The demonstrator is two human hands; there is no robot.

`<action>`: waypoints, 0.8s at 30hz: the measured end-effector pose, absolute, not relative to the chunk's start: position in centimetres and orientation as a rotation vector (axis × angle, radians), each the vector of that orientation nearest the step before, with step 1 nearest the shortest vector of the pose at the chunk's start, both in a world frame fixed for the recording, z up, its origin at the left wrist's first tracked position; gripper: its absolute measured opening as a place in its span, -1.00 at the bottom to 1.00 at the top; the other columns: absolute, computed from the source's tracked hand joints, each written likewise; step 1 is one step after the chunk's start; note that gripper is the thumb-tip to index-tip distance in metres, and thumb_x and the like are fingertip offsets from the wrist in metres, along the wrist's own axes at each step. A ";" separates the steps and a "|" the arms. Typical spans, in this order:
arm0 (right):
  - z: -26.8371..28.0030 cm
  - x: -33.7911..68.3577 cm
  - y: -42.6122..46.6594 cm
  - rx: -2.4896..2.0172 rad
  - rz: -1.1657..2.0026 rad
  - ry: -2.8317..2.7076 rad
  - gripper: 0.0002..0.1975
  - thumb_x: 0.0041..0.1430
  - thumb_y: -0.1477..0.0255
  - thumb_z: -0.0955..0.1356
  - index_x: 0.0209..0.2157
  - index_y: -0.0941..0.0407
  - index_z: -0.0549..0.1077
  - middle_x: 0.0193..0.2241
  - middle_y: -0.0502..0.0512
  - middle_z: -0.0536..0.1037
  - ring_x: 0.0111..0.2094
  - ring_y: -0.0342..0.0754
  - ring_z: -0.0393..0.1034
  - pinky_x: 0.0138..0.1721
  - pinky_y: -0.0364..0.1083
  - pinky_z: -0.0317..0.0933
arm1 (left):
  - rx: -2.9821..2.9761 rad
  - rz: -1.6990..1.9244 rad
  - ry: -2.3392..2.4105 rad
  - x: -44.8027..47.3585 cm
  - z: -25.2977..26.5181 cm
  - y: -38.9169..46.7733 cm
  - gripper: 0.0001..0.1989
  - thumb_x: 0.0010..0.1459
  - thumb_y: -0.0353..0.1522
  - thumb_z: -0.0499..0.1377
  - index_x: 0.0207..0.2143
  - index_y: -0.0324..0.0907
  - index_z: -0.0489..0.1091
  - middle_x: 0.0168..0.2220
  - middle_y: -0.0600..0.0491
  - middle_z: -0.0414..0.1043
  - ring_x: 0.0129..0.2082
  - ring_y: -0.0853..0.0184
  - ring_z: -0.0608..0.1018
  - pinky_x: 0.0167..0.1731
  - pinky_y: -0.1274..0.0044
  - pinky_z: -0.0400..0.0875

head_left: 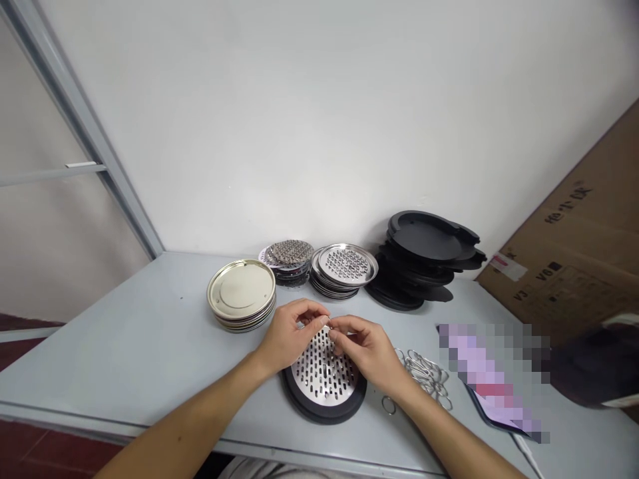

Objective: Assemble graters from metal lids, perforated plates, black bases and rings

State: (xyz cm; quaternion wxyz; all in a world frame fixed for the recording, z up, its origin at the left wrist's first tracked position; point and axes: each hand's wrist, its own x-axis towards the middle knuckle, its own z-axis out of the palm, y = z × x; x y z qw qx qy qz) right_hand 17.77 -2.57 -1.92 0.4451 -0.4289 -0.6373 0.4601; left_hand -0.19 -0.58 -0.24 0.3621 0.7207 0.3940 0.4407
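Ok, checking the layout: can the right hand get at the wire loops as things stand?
Probably yes: the wire loops lie mostly uncovered beside the right forearm, though the right hand is over the perforated disc.

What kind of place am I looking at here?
Probably a small workshop or assembly corner, though I can't be certain. A stack of perforated metal discs and a pile of black pieces sit on a plain gray table, with a large cardboard box at the right.

A cardboard box (574,246) (brown, printed) stands near a phone (492,386) and cable (527,455).
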 end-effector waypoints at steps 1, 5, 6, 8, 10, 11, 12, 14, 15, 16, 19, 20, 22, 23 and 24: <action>-1.9 17.8 -2.5 -1.078 1.139 -1.580 -0.77 0.14 0.28 0.36 -0.26 0.15 0.51 -0.47 0.00 0.47 -0.51 -0.14 0.36 -0.43 -0.13 0.33 | 1.852 1.127 1.012 -0.2 -0.2 -0.6 -0.83 0.19 -0.29 0.15 -0.28 -0.18 0.48 -0.34 0.04 0.51 -0.32 0.34 0.51 -0.25 0.53 0.38; -1.8 18.0 -2.3 -1.167 1.077 -1.559 -0.76 0.16 0.26 0.34 -0.37 0.16 0.48 -0.52 -0.01 0.45 -0.57 -0.18 0.31 -0.52 -0.18 0.28 | 1.866 1.078 1.067 -0.2 -0.6 -0.3 -0.80 0.20 -0.27 0.13 -0.23 -0.17 0.48 -0.26 0.04 0.52 -0.25 0.31 0.52 -0.21 0.51 0.38; -1.8 18.1 -2.2 -1.200 1.061 -1.554 -0.75 0.17 0.25 0.33 -0.39 0.15 0.46 -0.56 -0.03 0.42 -0.60 -0.18 0.29 -0.56 -0.19 0.25 | 1.893 1.068 1.103 -0.3 -0.8 -0.1 -0.80 0.20 -0.27 0.12 -0.23 -0.16 0.49 -0.25 0.03 0.52 -0.24 0.31 0.51 -0.20 0.51 0.37; -2.0 18.2 -2.1 -1.254 1.098 -1.543 -0.73 0.19 0.22 0.30 -0.42 0.13 0.41 -0.66 -0.09 0.35 -0.68 -0.19 0.22 -0.67 -0.21 0.17 | 1.969 1.053 1.189 -0.6 -1.4 0.3 -0.78 0.21 -0.27 0.10 -0.24 -0.16 0.50 -0.25 0.02 0.52 -0.23 0.29 0.51 -0.19 0.49 0.36; -2.1 18.3 -2.1 -1.275 1.201 -1.528 -0.72 0.21 0.19 0.28 -0.43 0.11 0.35 -0.72 -0.15 0.28 -0.75 -0.20 0.15 -0.74 -0.22 0.11 | 2.040 1.027 1.268 -1.0 -2.0 0.8 -0.76 0.22 -0.25 0.09 -0.24 -0.16 0.50 -0.24 -0.01 0.51 -0.23 0.26 0.51 -0.18 0.47 0.35; -2.1 18.2 -2.2 -1.277 1.246 -1.521 -0.72 0.22 0.18 0.27 -0.43 0.10 0.33 -0.73 -0.16 0.27 -0.78 -0.20 0.13 -0.76 -0.22 0.09 | 2.064 1.005 1.304 -1.1 -2.2 0.9 -0.74 0.22 -0.23 0.08 -0.24 -0.17 0.50 -0.24 -0.03 0.50 -0.23 0.25 0.51 -0.18 0.46 0.34; -2.0 18.2 -2.2 -1.276 1.269 -1.521 -0.72 0.22 0.18 0.26 -0.43 0.10 0.33 -0.73 -0.17 0.27 -0.78 -0.21 0.12 -0.77 -0.22 0.09 | 2.084 0.979 1.335 -1.3 -2.4 1.0 -0.72 0.23 -0.22 0.07 -0.23 -0.17 0.50 -0.24 -0.04 0.50 -0.23 0.24 0.51 -0.19 0.45 0.33; -2.0 18.1 -2.3 -1.275 1.256 -1.547 -0.73 0.23 0.19 0.26 -0.42 0.10 0.32 -0.72 -0.16 0.29 -0.78 -0.21 0.13 -0.76 -0.23 0.10 | 2.114 0.920 1.379 -1.5 -2.5 1.2 -0.68 0.24 -0.19 0.05 -0.22 -0.18 0.51 -0.24 -0.06 0.51 -0.25 0.22 0.51 -0.20 0.45 0.31; -2.0 18.1 -2.3 -1.275 1.234 -1.567 -0.73 0.23 0.20 0.26 -0.42 0.10 0.33 -0.73 -0.16 0.29 -0.77 -0.21 0.14 -0.75 -0.24 0.10 | 2.124 0.885 1.388 -1.6 -2.5 1.2 -0.66 0.24 -0.17 0.04 -0.23 -0.18 0.51 -0.25 -0.06 0.52 -0.26 0.21 0.51 -0.22 0.45 0.30; -2.1 18.1 -2.3 -1.276 1.211 -1.588 -0.72 0.24 0.20 0.25 -0.43 0.09 0.33 -0.73 -0.16 0.29 -0.76 -0.21 0.16 -0.74 -0.24 0.11 | 2.127 0.846 1.394 -1.7 -2.4 1.1 -0.64 0.25 -0.15 0.02 -0.25 -0.18 0.50 -0.28 -0.06 0.53 -0.28 0.21 0.51 -0.25 0.46 0.29; -2.5 18.2 -2.2 -1.283 1.157 -1.634 -0.72 0.26 0.21 0.23 -0.43 0.09 0.33 -0.73 -0.15 0.29 -0.74 -0.20 0.19 -0.71 -0.23 0.14 | 2.114 0.713 1.419 -2.0 -2.0 1.1 -0.56 0.27 -0.10 -0.05 -0.33 -0.19 0.49 -0.36 -0.04 0.54 -0.36 0.23 0.51 -0.34 0.49 0.25; -2.6 18.2 -2.2 -1.287 1.148 -1.641 -0.72 0.27 0.21 0.23 -0.43 0.09 0.33 -0.72 -0.14 0.30 -0.73 -0.19 0.20 -0.70 -0.23 0.14 | 2.111 0.669 1.433 -2.1 -1.9 1.1 -0.54 0.27 -0.08 -0.07 -0.34 -0.19 0.49 -0.37 -0.04 0.54 -0.37 0.23 0.51 -0.35 0.50 0.24; -2.8 18.3 -2.1 -1.297 1.138 -1.652 -0.72 0.27 0.20 0.22 -0.43 0.08 0.32 -0.72 -0.13 0.32 -0.73 -0.18 0.21 -0.69 -0.22 0.16 | 2.107 0.601 1.456 -2.3 -1.6 1.2 -0.51 0.26 -0.06 -0.08 -0.35 -0.19 0.49 -0.36 -0.05 0.55 -0.35 0.22 0.51 -0.35 0.51 0.23; -2.8 18.3 -2.1 -1.300 1.131 -1.657 -0.71 0.27 0.21 0.22 -0.44 0.08 0.31 -0.71 -0.12 0.32 -0.72 -0.18 0.22 -0.68 -0.22 0.17 | 2.105 0.575 1.459 -2.4 -1.5 1.3 -0.50 0.25 -0.05 -0.09 -0.36 -0.20 0.49 -0.36 -0.05 0.55 -0.35 0.22 0.51 -0.36 0.51 0.22; -2.8 18.3 -2.1 -1.303 1.121 -1.663 -0.71 0.28 0.21 0.21 -0.44 0.08 0.31 -0.71 -0.12 0.32 -0.72 -0.17 0.22 -0.68 -0.21 0.17 | 2.101 0.554 1.459 -2.4 -1.4 1.3 -0.48 0.25 -0.04 -0.09 -0.37 -0.20 0.49 -0.38 -0.05 0.54 -0.37 0.22 0.50 -0.38 0.51 0.21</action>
